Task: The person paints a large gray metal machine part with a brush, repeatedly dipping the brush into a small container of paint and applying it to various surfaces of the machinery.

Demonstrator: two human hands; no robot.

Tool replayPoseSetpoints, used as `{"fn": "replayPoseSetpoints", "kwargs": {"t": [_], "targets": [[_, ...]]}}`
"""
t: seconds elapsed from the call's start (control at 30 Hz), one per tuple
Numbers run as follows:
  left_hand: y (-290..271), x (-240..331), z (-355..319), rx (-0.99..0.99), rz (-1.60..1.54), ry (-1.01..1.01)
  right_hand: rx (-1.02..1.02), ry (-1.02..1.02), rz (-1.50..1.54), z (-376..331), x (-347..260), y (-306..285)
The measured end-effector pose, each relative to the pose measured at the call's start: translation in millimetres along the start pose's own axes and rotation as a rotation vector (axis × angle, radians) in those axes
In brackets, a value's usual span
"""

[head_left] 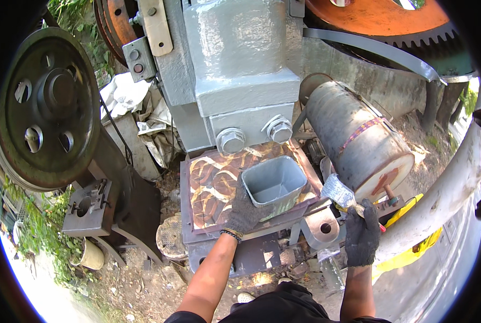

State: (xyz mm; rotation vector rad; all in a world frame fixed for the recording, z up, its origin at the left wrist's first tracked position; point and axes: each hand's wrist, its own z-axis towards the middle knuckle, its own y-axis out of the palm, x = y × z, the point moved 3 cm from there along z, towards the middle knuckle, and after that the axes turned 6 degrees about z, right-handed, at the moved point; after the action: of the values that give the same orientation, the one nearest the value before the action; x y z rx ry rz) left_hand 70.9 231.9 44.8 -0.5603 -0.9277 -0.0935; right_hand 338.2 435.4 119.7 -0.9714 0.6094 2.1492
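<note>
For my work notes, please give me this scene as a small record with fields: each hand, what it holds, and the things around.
left hand: gloved left hand grips the near side of a grey metal box
box: open on top, nothing seen inside, sits on the press bed plate
right hand: gloved right hand holds a paintbrush, bristles pointing up and to the left
machine: grey press ram above the plate, with two large bolts
left side: dark flywheel
right side: rusty drum
</note>
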Motion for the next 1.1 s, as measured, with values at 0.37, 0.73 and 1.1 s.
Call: {"fn": "replayPoseSetpoints", "kwargs": {"t": [0.37, 0.73, 1.1], "targets": [[3.2, 3.1, -2.6, -0.009, 0.021, -0.019, -0.026, 0.296, 0.058, 51.2, 3.0, -4.7], [26.7, 97.1, -13.2, 0.072, 0.437, 0.151, -0.955, -0.388, -0.051, 152.6, 32.3, 66.1], [48.5, 95.3, -23.9, 0.093, 0.509, -0.056, -1.024, -0.424, -0.266, 149.4, 71.1, 102.6]]}}
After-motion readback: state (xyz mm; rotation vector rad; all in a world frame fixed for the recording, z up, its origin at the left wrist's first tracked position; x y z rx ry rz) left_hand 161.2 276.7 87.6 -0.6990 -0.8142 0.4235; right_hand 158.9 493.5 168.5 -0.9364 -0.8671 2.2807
